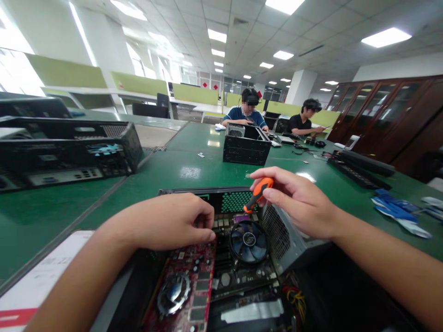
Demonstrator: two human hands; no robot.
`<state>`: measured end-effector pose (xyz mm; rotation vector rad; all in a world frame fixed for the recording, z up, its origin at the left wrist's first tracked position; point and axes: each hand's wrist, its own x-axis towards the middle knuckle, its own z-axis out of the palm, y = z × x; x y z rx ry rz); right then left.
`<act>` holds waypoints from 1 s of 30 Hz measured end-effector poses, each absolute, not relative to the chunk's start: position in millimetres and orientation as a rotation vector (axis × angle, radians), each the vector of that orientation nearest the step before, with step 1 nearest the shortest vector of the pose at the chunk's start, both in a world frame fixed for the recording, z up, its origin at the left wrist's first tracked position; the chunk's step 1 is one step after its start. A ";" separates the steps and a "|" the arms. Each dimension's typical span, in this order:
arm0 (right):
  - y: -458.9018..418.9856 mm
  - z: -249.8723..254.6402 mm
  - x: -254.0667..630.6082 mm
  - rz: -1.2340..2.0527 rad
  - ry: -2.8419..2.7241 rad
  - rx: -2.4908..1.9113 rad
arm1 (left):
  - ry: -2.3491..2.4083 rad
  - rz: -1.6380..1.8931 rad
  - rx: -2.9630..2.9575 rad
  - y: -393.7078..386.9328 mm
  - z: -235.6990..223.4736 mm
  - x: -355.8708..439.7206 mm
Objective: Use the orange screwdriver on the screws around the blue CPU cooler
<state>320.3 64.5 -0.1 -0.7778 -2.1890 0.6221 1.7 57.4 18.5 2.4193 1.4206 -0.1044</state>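
A red graphics card [199,281] with a round silver fan lies in the open computer case [188,191] in front of me. My left hand [176,221] is closed at the card's far end, thumb and curled fingers on its edge; part of the grip is hidden. My right hand [294,198] grips an orange and black screwdriver [258,193], tilted with its tip end down beside the CPU fan [249,242]. The screwdriver's tip cannot be made out. A grey power supply [287,240] sits below my right hand.
Another black case [65,157] lies at the left, and a smaller one [246,150] stands ahead. Two people [247,110] sit across the green table [166,170]. Blue and white gloves [398,210] lie at the right. Coloured cables [294,297] run inside the near case.
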 end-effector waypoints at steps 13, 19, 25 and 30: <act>98.9 0.0 286.3 0.484 -2.320 -0.641 | 1.426 -0.190 2.349 48.1 27.5 9.2; 92.2 -3.1 291.7 0.472 -2.339 -0.641 | 1.401 -0.160 2.369 53.2 22.7 6.7; 96.9 -2.9 292.0 0.490 -2.322 -0.694 | 1.380 -0.135 2.418 53.7 19.0 3.4; 96.0 -2.6 291.1 0.463 -2.362 -0.642 | 1.419 -0.181 2.402 53.7 21.5 5.6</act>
